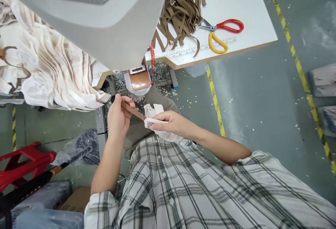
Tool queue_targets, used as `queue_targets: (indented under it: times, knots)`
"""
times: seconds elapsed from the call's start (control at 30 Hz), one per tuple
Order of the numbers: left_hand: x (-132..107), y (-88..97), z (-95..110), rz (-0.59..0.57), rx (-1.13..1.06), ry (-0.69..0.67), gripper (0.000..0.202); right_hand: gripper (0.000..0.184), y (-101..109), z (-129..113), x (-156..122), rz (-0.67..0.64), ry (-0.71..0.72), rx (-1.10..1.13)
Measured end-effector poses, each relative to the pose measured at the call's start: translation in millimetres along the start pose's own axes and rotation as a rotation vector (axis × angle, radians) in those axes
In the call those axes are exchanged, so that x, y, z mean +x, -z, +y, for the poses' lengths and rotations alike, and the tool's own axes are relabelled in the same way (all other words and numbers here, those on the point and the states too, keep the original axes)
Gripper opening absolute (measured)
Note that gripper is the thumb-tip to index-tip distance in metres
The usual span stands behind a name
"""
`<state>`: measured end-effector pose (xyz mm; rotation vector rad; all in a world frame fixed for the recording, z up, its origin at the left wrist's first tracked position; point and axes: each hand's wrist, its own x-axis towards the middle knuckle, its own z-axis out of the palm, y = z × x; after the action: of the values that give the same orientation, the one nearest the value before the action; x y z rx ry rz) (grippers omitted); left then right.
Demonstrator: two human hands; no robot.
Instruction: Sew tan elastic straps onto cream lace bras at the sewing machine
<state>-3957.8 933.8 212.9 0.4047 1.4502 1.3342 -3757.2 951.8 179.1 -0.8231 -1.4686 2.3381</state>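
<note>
My left hand (118, 115) is closed on one end of a flat brown fabric strap (133, 111), thumb upward. From there the strap runs slantwise to a white lace-patterned fabric piece (168, 136). My right hand (176, 123) pinches this piece near where it meets the strap; the fingers partly cover it. Both hands are over my lap, below a machine's tan, rounded work arm (140, 80). Whether strap and fabric are joined cannot be seen.
A large white machine head (126, 22) overhangs the table (246, 8). Brown straps (181, 15) lie in a heap beside scissors (220, 33) with red and yellow handles. White fabric pieces (57, 64) are piled at left. A red stand (28, 162) is on the floor.
</note>
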Motion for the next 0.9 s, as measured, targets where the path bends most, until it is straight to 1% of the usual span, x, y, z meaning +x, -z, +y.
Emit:
queue_targets:
  times: [0.03,0.07,0.13,0.2,0.27,0.33,0.4,0.47,0.6,0.8,0.9]
  knots:
    - [-3.2,-0.5,3.5,-0.021,-0.025,-0.02,0.042,0.036,0.7,1.0,0.2,0.062,0.057,-0.101]
    - [-7.9,-0.7,7.2,-0.056,-0.045,-0.043,0.044,0.03,1.8,2.7,0.7,0.148,0.143,-0.23]
    - [-21.7,-0.3,12.7,-0.159,-0.049,-0.1,0.051,0.019,5.2,7.4,2.5,0.364,0.39,-0.521]
    - [-38.7,1.7,13.1,-0.272,0.006,-0.174,0.058,0.017,8.8,11.7,4.8,0.547,0.654,-0.739]
    - [-54.9,4.7,7.5,-0.368,0.097,-0.279,0.06,0.017,11.2,13.5,7.0,0.648,0.845,-0.816]
    - [-66.7,7.8,-1.2,-0.436,0.182,-0.402,0.06,0.014,11.7,12.6,8.2,0.687,0.946,-0.808]
    - [-73.0,9.8,-9.3,-0.474,0.234,-0.501,0.057,0.014,11.0,10.7,8.4,0.689,0.974,-0.792]
    - [-75.1,10.6,-14.2,-0.476,0.25,-0.555,0.055,0.015,9.9,9.7,8.1,0.683,0.97,-0.788]
    - [-75.6,10.2,-16.7,-0.455,0.27,-0.603,0.055,0.016,8.7,11.1,7.4,0.669,0.962,-0.77]
    - [-78.6,11.3,-18.1,-0.484,0.366,-0.66,0.053,0.022,8.4,13.2,6.7,0.691,0.902,-0.798]
    - [-78.9,12.4,-18.5,-0.493,0.368,-0.679,0.051,0.018,8.2,12.6,6.6,0.688,0.933,-0.768]
